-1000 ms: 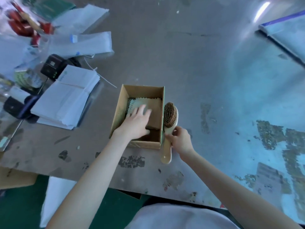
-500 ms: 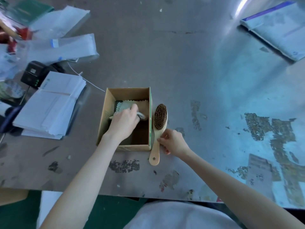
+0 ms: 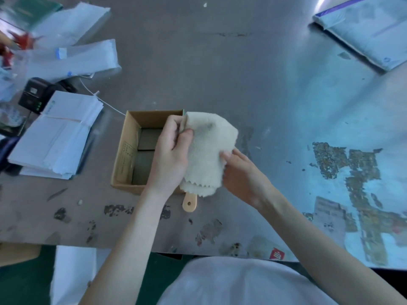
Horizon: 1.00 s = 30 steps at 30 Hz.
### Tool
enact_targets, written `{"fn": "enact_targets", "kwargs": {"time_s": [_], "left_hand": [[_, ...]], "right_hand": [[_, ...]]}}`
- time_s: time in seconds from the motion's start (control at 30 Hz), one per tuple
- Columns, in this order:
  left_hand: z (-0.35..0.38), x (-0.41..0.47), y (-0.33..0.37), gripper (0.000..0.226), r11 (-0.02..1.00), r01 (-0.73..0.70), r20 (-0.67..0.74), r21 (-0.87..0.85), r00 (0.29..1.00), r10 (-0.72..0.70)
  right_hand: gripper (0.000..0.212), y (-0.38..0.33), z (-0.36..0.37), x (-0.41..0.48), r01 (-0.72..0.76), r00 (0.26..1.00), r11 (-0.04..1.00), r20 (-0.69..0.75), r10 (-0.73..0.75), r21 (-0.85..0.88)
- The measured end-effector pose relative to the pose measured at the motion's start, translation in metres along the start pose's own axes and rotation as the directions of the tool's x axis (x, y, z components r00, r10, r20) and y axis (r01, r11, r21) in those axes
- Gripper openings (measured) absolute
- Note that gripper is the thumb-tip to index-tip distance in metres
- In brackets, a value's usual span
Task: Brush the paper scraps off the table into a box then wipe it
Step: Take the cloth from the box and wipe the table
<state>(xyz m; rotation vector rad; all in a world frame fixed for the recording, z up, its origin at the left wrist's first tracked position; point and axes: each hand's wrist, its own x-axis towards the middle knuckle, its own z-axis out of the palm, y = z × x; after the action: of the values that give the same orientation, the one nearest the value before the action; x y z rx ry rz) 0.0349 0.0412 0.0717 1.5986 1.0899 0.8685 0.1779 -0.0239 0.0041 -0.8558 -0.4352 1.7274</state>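
Note:
An open cardboard box (image 3: 124, 150) stands on the grey metal table (image 3: 220, 73) just in front of me. My left hand (image 3: 170, 150) grips the upper left edge of a cream fluffy cloth (image 3: 208, 153) held up over the box's right side. My right hand (image 3: 244, 175) pinches the cloth's right edge. The wooden brush lies under the cloth; only its handle end (image 3: 189, 202) shows, beside the box's near right corner. A few tiny paper scraps (image 3: 79, 202) lie on the table near the front edge.
A stack of white papers (image 3: 57, 137) lies left of the box, with a black device (image 3: 33, 95) and plastic bags (image 3: 72, 56) behind it. A blue-edged mailer (image 3: 365, 29) sits far right. Worn patches of stuck-on residue (image 3: 356, 172) cover the right side. The table's front edge runs close to my body.
My left hand lifted the cloth out of the box. My right hand let go of the brush handle and took the cloth's right edge. The brush stays beside the box.

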Motion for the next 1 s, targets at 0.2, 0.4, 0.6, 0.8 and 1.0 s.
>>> {"fn": "enact_targets", "kwargs": {"time_s": [0.2, 0.4, 0.6, 0.8, 1.0], "left_hand": [[0.041, -0.011, -0.016, 0.004, 0.977, -0.066, 0.017, 0.203, 0.998, 0.063], [0.050, -0.013, -0.054, 0.026, 0.678, -0.234, 0.120, 0.697, 0.970, 0.212], [0.042, -0.002, -0.076, 0.043, 0.463, -0.015, -0.026, 0.886, 0.996, 0.082], [0.040, -0.001, -0.083, 0.041, 0.559, -0.029, 0.024, 0.829, 1.000, 0.016], [0.036, -0.001, -0.085, 0.035, 0.632, -0.030, -0.015, 0.774, 0.998, 0.066]], "right_hand": [[0.045, -0.006, -0.022, -0.023, 0.009, 0.996, 0.996, -0.087, -0.001, 0.091], [0.041, -0.031, -0.066, -0.044, 0.139, 0.885, 0.990, -0.447, -0.129, -0.010], [0.030, -0.097, -0.129, -0.041, 0.244, 0.482, 0.879, -0.736, -0.476, -0.409], [0.018, -0.123, -0.181, -0.018, -0.331, 0.514, 0.266, -0.409, -0.754, -0.905], [0.052, -0.072, -0.180, -0.004, -0.341, 0.708, 0.234, -0.412, -0.573, -0.910]]}}
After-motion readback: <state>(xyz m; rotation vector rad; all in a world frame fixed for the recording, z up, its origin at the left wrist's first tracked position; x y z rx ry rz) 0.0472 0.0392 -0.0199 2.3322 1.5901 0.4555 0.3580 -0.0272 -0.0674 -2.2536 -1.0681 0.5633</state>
